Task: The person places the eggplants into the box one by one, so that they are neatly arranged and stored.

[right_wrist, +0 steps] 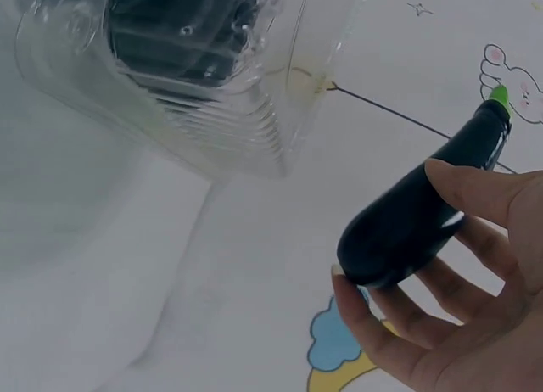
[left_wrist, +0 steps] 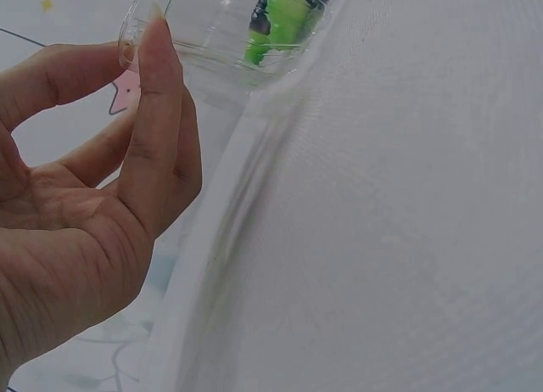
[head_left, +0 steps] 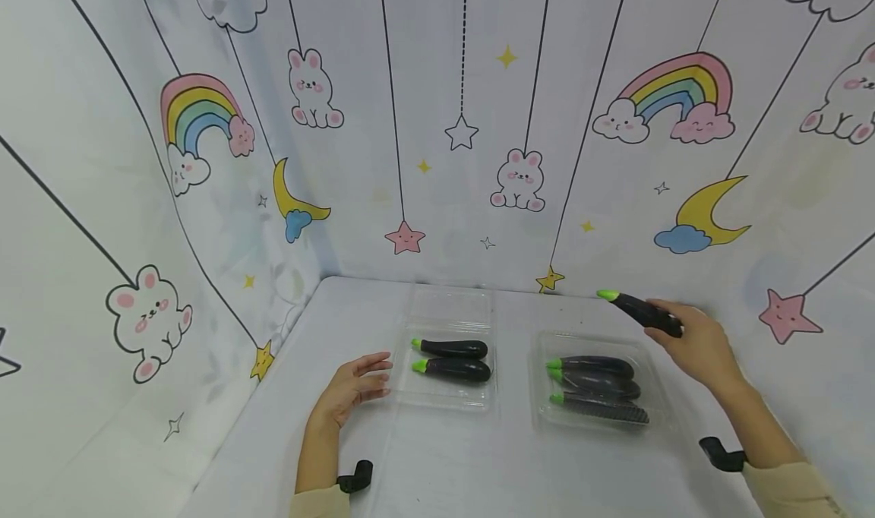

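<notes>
My right hand point(head_left: 699, 343) grips a dark eggplant point(head_left: 645, 313) by its thick end, raised behind the right-hand box. Its bright green stem points away to the left in the head view; in the right wrist view thumb and fingers wrap the eggplant point(right_wrist: 407, 214). Beside the left clear plastic box point(head_left: 444, 404), my left hand point(head_left: 349, 389) has loosely bent fingers, with fingertips right at the box's rim point(left_wrist: 127, 48). Two eggplants point(head_left: 454, 370) lie side by side in that box. Three more eggplants point(head_left: 598, 383) lie in the right clear plastic box point(head_left: 547, 419).
Both boxes stand on a white-covered table point(head_left: 513, 472). The left box's clear lid point(head_left: 451, 305) is folded back towards the wall. A white cloth backdrop point(head_left: 437, 191) with rainbows, rabbits and stars rises behind the table and along its left.
</notes>
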The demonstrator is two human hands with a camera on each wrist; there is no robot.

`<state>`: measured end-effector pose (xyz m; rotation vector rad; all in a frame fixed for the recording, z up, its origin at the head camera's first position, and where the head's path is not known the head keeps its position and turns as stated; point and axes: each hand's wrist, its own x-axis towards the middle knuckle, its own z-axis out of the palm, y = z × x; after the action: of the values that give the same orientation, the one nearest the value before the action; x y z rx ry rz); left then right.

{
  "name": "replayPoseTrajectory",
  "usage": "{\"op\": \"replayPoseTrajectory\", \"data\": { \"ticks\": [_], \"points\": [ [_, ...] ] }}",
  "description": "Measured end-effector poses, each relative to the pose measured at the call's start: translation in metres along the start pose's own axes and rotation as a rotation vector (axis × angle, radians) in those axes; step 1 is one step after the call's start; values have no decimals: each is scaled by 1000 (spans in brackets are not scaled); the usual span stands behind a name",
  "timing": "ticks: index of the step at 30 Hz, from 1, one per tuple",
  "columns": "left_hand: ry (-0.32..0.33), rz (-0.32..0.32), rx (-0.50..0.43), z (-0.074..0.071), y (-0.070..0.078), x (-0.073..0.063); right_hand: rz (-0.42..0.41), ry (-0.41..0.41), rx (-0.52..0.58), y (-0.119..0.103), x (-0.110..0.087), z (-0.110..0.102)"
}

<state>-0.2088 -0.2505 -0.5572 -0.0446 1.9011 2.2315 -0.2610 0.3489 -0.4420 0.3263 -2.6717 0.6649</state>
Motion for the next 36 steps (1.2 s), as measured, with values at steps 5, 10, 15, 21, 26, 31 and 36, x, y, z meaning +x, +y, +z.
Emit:
{"op": "replayPoseTrajectory", "data": {
  "ticks": [5, 10, 15, 21, 26, 31, 36],
  "points": [
    [-9, -3, -5, -1, 0, -1, -3, -16, 9, -7, -2, 1],
    [-15, -1, -3, -1, 0, -1, -11, -23, 13, -13, -4, 3],
    [-13, 2, -3, -1, 0, 0, -8, -23, 24, -19, -5, 3],
    [-19, 5, -12, -1, 0, 0, -5, -16, 36, -28, -6, 3],
    [-20, 6, -11, 0, 0, 0, -28, -9, 50, -37, -8, 6],
    [-19, 8, -9, 0, 1, 0, -18, -24, 65, -48, -10, 10],
    [-18, 13, -5, -1, 0, 0, -13, -52, 80, -60, -13, 14]
  ]
}}
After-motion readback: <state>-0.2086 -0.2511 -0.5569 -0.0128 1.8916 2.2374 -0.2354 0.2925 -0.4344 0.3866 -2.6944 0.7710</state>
